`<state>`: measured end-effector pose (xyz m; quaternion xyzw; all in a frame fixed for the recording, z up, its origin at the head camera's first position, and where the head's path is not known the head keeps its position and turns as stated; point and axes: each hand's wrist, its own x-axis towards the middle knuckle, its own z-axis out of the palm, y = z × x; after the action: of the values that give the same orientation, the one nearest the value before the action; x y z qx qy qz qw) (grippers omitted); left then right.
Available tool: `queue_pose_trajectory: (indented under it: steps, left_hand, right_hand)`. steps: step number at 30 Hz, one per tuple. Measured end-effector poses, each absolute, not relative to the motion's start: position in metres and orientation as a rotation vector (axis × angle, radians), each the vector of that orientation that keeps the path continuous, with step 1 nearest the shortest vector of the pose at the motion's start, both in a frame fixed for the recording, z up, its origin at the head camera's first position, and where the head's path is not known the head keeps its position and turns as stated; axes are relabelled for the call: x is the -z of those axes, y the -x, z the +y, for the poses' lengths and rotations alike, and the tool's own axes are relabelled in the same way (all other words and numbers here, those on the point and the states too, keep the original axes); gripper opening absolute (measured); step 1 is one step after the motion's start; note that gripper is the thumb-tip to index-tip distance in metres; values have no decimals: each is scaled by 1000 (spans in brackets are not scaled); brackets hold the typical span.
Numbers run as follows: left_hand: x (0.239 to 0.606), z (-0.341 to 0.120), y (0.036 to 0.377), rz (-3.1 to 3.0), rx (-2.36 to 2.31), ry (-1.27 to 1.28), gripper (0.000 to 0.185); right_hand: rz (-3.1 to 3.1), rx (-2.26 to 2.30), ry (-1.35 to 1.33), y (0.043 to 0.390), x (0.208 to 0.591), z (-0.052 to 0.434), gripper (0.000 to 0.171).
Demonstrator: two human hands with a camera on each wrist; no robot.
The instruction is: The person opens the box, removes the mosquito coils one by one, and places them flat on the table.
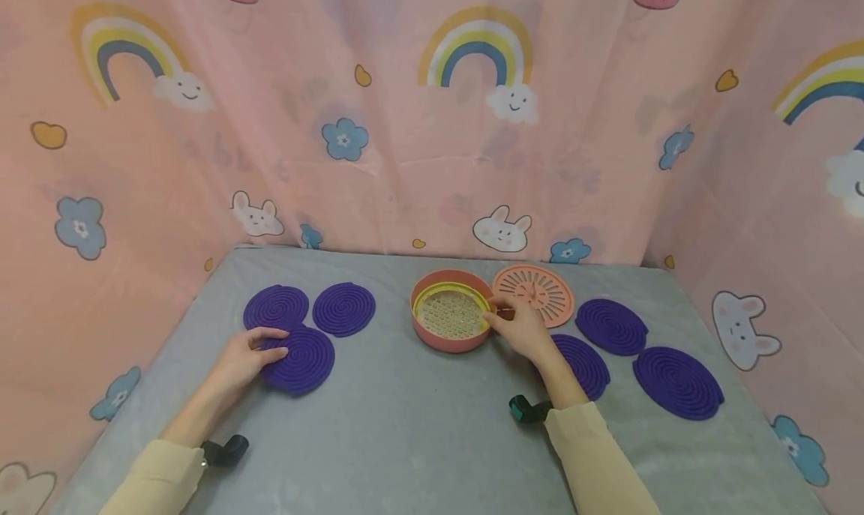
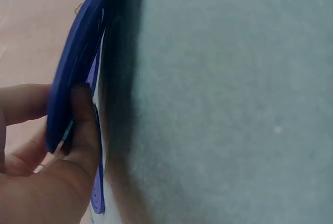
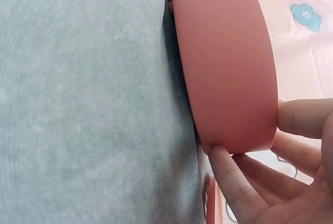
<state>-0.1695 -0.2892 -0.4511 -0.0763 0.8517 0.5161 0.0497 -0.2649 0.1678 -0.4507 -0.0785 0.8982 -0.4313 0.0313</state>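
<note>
Left of centre on the grey bench (image 1: 405, 425), the left hand (image 1: 243, 359) pinches a purple coil (image 1: 300, 359); the right hand (image 1: 523, 333), at centre, grips the pink holder's (image 1: 445, 339) rim.

A broad bare stretch of the grey tabletop (image 1: 405, 425) ran along the lower middle of the frame, open between the two forearms. Purple coils (image 1: 344, 309) crowded the left, more purple coils (image 1: 677, 382) the right. The pink holder (image 1: 451, 320) and its slotted lid (image 1: 533, 294) blocked the centre back. The curtain (image 1: 432, 125) closed three sides.
</note>
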Motion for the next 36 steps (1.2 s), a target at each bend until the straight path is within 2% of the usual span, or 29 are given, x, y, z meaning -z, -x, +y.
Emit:
queue_pose_trajectory:
  steps: [13,36]
  left_hand:
    - [430,-298,163,2917,-1009,-5,39]
    - [422,-293,178,2879,-976,-31,34]
  right_hand:
    - [2775,1316,258,265,448,169,38]
    - [2775,1265,281,258,433,184,42]
